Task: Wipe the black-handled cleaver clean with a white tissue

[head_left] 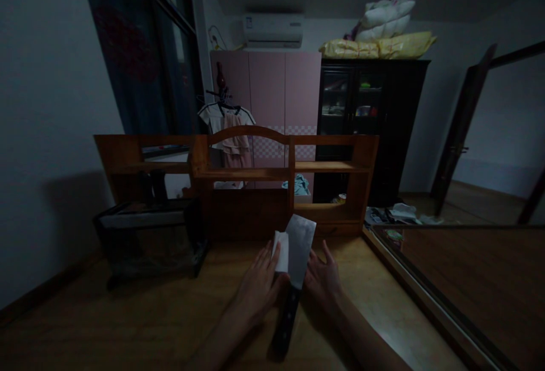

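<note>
In front of me a cleaver (pixel 301 249) is tilted up, its broad grey blade raised and its black riveted handle (pixel 288 322) pointing down toward me. My left hand (pixel 260 283) presses a folded white tissue or cloth (pixel 281 251) along the left side of the blade. On the other side, my right hand (pixel 324 277) is at the blade's right edge, thumb raised apart. Its other fingers go partly out of sight behind the metal and appear to support it.
A wooden shelf unit (pixel 244 174) stands along the back of the wooden tabletop (pixel 230 331). On the left is a dark glass-sided box (pixel 149 240) with black handles sticking up. A framed brown panel (pixel 468 280) borders the right side. Wardrobes (pixel 267 87) stand farther back.
</note>
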Available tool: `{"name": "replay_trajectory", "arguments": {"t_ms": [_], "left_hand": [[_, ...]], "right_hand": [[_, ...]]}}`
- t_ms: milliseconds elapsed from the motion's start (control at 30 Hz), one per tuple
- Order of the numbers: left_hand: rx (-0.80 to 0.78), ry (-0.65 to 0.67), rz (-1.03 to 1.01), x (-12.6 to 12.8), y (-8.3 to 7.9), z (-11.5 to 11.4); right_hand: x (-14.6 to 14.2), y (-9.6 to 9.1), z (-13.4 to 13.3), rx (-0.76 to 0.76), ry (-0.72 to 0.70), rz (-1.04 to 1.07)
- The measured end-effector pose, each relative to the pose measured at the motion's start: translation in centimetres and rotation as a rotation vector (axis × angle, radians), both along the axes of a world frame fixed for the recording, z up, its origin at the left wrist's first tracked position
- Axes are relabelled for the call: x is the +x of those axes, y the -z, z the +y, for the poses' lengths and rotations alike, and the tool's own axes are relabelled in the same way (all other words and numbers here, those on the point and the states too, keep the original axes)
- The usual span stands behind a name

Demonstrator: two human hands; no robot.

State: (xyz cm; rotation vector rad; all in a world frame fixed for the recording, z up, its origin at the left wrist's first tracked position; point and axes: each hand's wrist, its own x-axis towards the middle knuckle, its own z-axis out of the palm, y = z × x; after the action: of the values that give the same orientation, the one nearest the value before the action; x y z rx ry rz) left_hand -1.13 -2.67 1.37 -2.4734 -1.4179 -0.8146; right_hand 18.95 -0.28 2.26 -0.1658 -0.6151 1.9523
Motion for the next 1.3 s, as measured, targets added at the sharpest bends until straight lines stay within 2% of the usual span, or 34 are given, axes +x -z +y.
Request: {"name": "replay_trajectory", "arguments": {"t_ms": [100,200,267,367,733,933,1067,1200,1300], "left_hand": [[0.044,0.014,0.001,1.2,-0.8,-0.8],[0.022,0.114,0.085,2.8,-1.4,-2.4],[-0.016,0.18,0.134,3.8,-1.5,-3.2],[-0.041,0.204,0.156,4.6,-1.3,-3.7],[0.028,0.105,0.151,3.1,-1.3,-1.5],[0.078,0.02,0.163,1.2,-1.1,0.9],[0.107,-0.025,0.154,0.9,-1.8,1.8],[0.118,0.054,0.178,2.2,-3.0,1.0],[0.058,0.158,0.208,3.6,-3.0,0.3]], "right_hand": [[-0.1,-0.1,0.1,-0.006,-0.003,0.023],[-0.2,0.2,0.2,-0.037,0.011,0.035],[-0.2,0.6,0.4,-0.044,0.012,0.033],[-0.1,0.8,0.5,-0.036,-0.004,0.047],[0.1,0.3,0.3,-0.051,0.039,0.032],[0.2,0.8,0.6,-0.014,0.041,0.003],[0.1,0.7,0.5,-0.008,0.04,-0.014],[0.0,0.7,0.7,-0.046,0.053,-0.037],[0.0,1.1,1.1,-0.049,0.066,-0.022]]}}
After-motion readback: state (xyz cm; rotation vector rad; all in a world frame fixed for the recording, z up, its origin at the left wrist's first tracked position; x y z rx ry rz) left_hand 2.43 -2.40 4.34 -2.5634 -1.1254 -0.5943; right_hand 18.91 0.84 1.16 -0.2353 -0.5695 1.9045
